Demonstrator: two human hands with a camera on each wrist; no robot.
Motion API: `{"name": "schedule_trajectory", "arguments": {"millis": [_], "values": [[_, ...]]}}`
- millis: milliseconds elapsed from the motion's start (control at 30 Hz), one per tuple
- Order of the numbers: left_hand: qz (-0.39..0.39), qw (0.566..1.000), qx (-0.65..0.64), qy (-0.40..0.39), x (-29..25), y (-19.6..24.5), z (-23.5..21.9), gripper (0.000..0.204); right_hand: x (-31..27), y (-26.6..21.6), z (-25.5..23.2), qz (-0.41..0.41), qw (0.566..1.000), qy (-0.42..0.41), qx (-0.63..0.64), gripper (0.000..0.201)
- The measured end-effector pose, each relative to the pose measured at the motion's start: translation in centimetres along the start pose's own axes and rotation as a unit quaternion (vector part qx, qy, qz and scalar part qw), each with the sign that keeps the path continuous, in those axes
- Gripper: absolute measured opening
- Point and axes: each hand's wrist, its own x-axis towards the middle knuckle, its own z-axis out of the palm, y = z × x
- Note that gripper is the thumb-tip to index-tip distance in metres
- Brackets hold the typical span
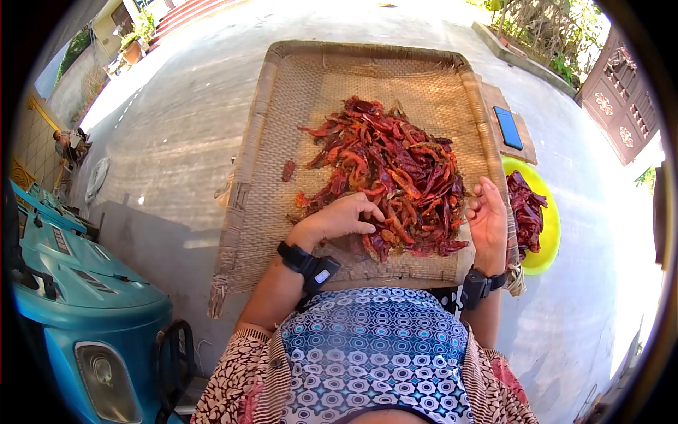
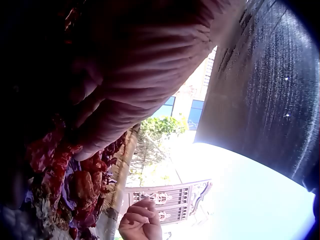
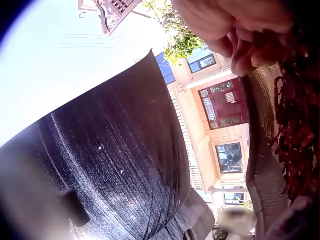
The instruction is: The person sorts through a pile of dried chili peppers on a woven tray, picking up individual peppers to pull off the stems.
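A pile of dried red chilies (image 1: 395, 169) lies on a rectangular woven tray (image 1: 289, 85). At the pile's near left edge rests the left hand (image 1: 339, 218), palm down, its fingers bent and its thumb a little apart, touching the chilies. The left wrist view shows the same hand (image 2: 135, 75) low over some chilies (image 2: 82, 190); shadow hides part of the fingers. By the tray's right rim is the right hand (image 1: 489, 222), fingers loosely curled with nothing visible in them. In the right wrist view this hand (image 3: 240, 25) is beside the tray's rim (image 3: 255, 150).
Right of the tray, a yellow-green basin (image 1: 551, 240) holds more dark red chilies (image 1: 526, 212). Behind it a blue-screened phone (image 1: 508, 128) lies on a brown board (image 1: 526, 134). A teal vehicle (image 1: 78, 283) stands at the left. One chili piece (image 1: 288, 170) lies apart on the tray.
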Motion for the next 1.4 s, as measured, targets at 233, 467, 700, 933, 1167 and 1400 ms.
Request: {"name": "schedule_trajectory", "arguments": {"millis": [233, 467, 700, 933, 1167, 1400], "values": [[0.019, 0.999, 0.033, 0.01, 0.1, -0.2, 0.2, 0.014, -2.6, 1.7, 6.7, 0.112, 0.911, -0.182, -0.353, 0.02], [-0.044, 0.981, -0.177, 0.063, -0.1, 1.4, 0.0, 0.009, -3.5, 4.1, 7.9, 0.002, 0.861, -0.212, -0.463, 0.019], [-0.034, 0.97, -0.24, 0.038, -0.3, 1.7, 0.1, 0.011, -3.4, 4.5, 7.8, -0.021, 0.841, -0.221, -0.494, 0.017], [-0.008, 0.956, -0.293, 0.017, -0.1, 1.3, 0.5, 0.024, -3.4, 3.9, 7.3, 0.111, 0.899, -0.197, -0.375, 0.012], [0.025, 0.926, -0.349, 0.139, 0.1, 0.7, 0.1, 0.035, -1.1, -0.2, 2.0, -0.024, 0.979, 0.006, -0.202, 0.012], [0.0, 0.93, -0.347, 0.125, 0.3, 1.1, 0.3, 0.032, 0.0, -2.4, -3.3, -0.071, 0.983, 0.125, 0.111, 0.022]]}}
